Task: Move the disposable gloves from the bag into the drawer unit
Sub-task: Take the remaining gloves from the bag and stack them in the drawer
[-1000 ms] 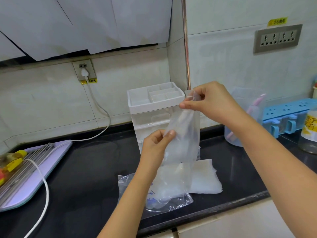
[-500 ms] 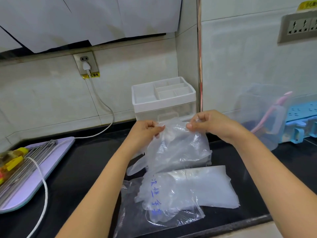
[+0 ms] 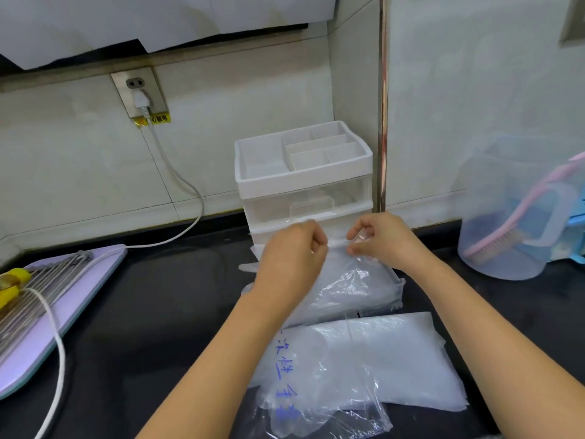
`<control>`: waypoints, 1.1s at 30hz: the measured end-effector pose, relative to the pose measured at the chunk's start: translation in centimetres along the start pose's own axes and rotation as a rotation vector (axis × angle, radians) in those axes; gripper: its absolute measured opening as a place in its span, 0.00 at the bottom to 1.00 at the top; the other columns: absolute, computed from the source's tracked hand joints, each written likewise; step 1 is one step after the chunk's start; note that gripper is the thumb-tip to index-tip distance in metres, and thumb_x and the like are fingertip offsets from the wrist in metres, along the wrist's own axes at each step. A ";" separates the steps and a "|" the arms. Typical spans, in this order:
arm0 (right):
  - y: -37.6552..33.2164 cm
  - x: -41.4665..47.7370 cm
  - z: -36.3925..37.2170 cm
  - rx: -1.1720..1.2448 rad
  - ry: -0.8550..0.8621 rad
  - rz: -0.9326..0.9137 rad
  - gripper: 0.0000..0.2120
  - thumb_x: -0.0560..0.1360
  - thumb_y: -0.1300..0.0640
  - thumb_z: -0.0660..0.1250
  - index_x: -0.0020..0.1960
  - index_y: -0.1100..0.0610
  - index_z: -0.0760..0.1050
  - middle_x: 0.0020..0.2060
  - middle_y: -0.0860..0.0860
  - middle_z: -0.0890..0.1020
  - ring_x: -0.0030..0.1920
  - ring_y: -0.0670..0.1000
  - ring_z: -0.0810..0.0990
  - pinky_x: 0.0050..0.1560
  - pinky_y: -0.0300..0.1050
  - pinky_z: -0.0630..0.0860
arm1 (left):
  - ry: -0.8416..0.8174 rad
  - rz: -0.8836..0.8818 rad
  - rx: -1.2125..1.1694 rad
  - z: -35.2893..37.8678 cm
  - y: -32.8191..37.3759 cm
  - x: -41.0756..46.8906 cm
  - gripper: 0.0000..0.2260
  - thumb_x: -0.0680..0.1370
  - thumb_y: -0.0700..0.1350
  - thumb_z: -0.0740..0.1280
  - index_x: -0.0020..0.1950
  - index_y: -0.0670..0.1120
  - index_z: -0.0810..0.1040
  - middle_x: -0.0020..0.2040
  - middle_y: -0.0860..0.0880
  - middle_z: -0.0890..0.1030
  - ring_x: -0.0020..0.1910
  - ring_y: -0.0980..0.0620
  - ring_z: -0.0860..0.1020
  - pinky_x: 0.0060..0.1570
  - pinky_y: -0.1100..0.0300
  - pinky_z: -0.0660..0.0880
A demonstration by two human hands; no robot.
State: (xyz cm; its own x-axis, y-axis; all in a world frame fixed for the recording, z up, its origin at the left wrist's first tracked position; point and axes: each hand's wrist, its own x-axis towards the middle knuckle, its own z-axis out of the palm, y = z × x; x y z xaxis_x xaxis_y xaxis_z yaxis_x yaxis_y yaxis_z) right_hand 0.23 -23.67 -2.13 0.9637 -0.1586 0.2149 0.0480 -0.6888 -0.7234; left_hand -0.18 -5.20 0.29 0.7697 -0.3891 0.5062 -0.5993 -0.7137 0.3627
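Both hands (image 3: 292, 248) (image 3: 378, 240) pinch one glove (image 3: 351, 280) (clear plastic) before the drawer unit (image 3: 304, 185).

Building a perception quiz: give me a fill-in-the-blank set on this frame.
1. The glove is pinched by ___ hands, left hand and right hand.
2. The writing on the bag is ___ in colour.
3. The countertop is ___.
4. The brush in the jug has a ___ handle.

Missing: both; blue; black; pink

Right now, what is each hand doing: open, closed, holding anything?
Left hand: closed, pinching the top edge of the clear glove.
Right hand: closed, pinching the same edge.
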 end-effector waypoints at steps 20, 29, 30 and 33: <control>-0.7 -1.3 3.3 -0.287 -0.489 -0.139 0.09 0.75 0.57 0.66 0.48 0.48 0.84 0.44 0.41 0.83 0.45 0.42 0.78 0.53 0.37 0.68 | -0.732 -0.152 0.100 5.6 -4.4 1.1 0.16 0.75 0.49 0.69 0.62 0.48 0.73 0.54 0.51 0.75 0.54 0.48 0.74 0.47 0.66 0.69; 0.9 0.7 5.0 -0.467 -0.525 0.104 0.27 0.76 0.62 0.57 0.75 0.53 0.58 0.70 0.55 0.59 0.69 0.59 0.63 0.65 0.52 0.68 | -0.886 -0.227 0.379 4.9 -3.5 1.8 0.21 0.81 0.45 0.59 0.74 0.46 0.61 0.71 0.43 0.65 0.63 0.46 0.64 0.57 0.58 0.64; 0.8 0.9 5.2 -0.474 -0.536 0.130 0.29 0.77 0.62 0.56 0.77 0.53 0.53 0.73 0.56 0.56 0.72 0.60 0.59 0.67 0.53 0.66 | -0.897 -0.261 0.350 4.9 -3.5 1.8 0.24 0.81 0.47 0.59 0.76 0.47 0.57 0.73 0.44 0.61 0.66 0.46 0.62 0.60 0.57 0.64; 0.6 1.0 5.4 -0.486 -0.549 0.182 0.31 0.78 0.61 0.54 0.78 0.53 0.47 0.76 0.55 0.50 0.74 0.60 0.56 0.69 0.53 0.64 | -0.879 -0.319 0.312 4.6 -2.9 1.4 0.29 0.81 0.50 0.60 0.78 0.48 0.49 0.77 0.46 0.52 0.74 0.45 0.55 0.69 0.53 0.58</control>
State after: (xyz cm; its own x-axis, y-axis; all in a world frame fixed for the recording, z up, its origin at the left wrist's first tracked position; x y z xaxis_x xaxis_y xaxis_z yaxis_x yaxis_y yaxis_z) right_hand 2.61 -20.36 -5.89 0.9438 -0.0121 -0.3303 -0.1234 -0.9399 -0.3183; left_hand 3.66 -6.34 -3.60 0.8507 -0.3555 -0.3873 -0.3470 -0.9331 0.0944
